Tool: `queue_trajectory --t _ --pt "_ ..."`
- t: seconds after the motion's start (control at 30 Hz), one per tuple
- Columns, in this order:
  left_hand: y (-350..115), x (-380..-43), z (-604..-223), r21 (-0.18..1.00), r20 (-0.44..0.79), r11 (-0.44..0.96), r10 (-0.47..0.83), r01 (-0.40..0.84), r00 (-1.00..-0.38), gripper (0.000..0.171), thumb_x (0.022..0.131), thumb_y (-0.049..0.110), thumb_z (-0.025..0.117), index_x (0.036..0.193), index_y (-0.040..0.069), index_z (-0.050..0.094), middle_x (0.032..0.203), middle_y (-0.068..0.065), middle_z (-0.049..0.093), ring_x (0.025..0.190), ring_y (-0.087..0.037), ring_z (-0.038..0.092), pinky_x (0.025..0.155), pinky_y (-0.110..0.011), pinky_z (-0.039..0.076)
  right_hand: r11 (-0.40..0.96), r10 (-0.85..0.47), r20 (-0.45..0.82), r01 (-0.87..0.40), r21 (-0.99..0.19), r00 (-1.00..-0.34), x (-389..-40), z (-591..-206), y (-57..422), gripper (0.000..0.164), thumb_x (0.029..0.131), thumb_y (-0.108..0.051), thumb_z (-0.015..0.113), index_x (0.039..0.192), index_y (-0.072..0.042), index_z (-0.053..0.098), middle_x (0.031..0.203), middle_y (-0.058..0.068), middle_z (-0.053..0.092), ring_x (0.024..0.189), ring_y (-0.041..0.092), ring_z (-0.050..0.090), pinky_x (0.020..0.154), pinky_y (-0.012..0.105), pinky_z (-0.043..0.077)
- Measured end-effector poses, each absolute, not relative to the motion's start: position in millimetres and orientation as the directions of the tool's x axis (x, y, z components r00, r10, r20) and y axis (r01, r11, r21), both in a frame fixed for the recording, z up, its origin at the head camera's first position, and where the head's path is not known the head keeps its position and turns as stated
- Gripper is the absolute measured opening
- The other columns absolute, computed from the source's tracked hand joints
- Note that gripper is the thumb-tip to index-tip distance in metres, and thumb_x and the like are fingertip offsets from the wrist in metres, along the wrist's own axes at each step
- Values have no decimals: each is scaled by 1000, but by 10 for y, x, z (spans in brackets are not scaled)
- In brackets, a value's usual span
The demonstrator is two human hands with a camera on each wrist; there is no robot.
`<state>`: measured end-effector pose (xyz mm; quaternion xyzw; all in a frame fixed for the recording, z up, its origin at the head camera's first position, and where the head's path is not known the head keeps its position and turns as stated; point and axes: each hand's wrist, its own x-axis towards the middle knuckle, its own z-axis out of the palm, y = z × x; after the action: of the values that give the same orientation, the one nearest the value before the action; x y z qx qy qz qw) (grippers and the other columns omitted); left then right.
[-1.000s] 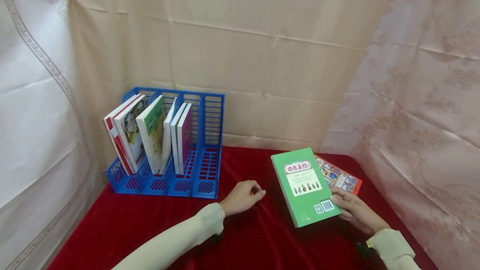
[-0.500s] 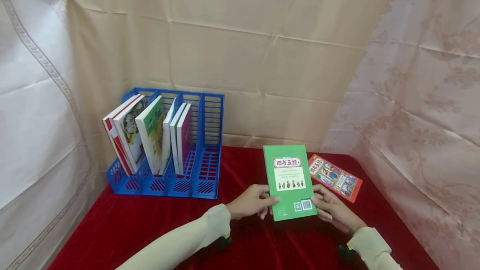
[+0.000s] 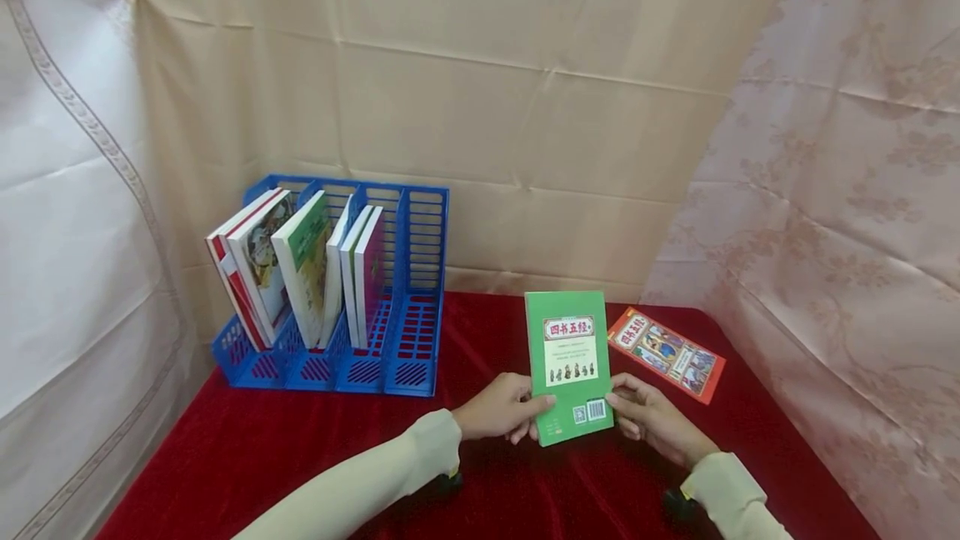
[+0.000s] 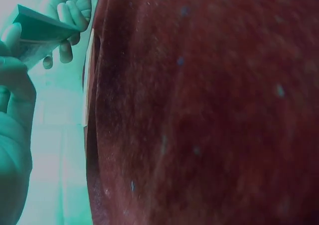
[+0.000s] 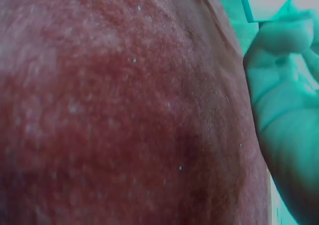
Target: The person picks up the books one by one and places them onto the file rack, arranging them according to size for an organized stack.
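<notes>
A green book point(image 3: 573, 407) with a pale panel, a row of small figures and a barcode stands tilted up between both hands in the head view. My left hand point(image 3: 498, 408) grips its lower left edge, thumb over the cover and fingers behind. On the opposite side, my right hand point(image 3: 657, 420) pinches the lower right edge near the barcode. The left wrist view catches the book point(image 4: 45, 28) edge-on at upper left, with fingers on both ends. In the right wrist view, the right hand point(image 5: 286, 100) touches a corner of the book at the top.
A blue file rack point(image 3: 411, 357) stands at the back left, holding several upright books point(image 3: 307, 273); its rightmost slot has no book. A red booklet point(image 3: 667, 354) lies on the red velvet cloth point(image 3: 480, 490) to the right. Draped curtains point(image 3: 495, 107) enclose the back and sides.
The green book has moved left, off the red booklet, and turned straighter. My left hand has reached over and taken hold of its left edge; the right hand has kept its grip.
</notes>
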<state>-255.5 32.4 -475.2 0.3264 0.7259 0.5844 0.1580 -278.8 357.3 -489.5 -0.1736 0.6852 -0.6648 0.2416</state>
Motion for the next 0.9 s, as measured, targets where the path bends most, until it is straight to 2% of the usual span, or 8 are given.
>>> queue_trajectory --t 0.1,0.27,0.47,0.7,0.9 --pt "274 -2552 -4737 928 175 151 631 341 -756 34 108 31 55 128 7 70 65 -1 68 40 -8 51 41 -21 41 97 -451 -126 91 -991 -883 -2807 -4884 3522 18 109 -23 53 118 -8 57 97 2 63 61 9 47 56 23 41" --pt "152 -2562 -4711 890 224 209 576 406 -786 37 109 34 52 129 8 69 66 2 67 41 -9 52 42 -22 43 19 -315 -131 132 -991 -940 -2851 -4851 3464 22 107 -25 57 115 -5 62 87 0 64 58 7 45 54 22 40" --pt "-54 -2551 -4680 873 262 234 514 428 -817 38 110 32 50 136 9 64 68 -4 68 42 -10 53 42 -23 42 4 -335 -126 132 -991 -934 -2866 -4842 3365 23 107 -23 57 117 -3 62 85 -1 64 57 6 44 55 22 40" --pt "-297 -2545 -4627 864 293 252 451 435 -843 39 110 34 50 134 6 65 69 0 68 42 -13 54 42 -27 47 16 -295 -139 140 -990 -945 -2865 -4880 3265 27 105 -24 61 116 1 59 82 0 64 56 7 43 54 23 39" --pt "-504 -2542 -4588 869 303 259 393 421 -868 37 110 31 51 135 7 65 72 -9 69 44 -14 54 42 -26 44 1 -315 -119 125 -992 -942 -2868 -4896 3201 24 105 -19 60 118 1 59 82 0 63 56 6 41 53 22 37"
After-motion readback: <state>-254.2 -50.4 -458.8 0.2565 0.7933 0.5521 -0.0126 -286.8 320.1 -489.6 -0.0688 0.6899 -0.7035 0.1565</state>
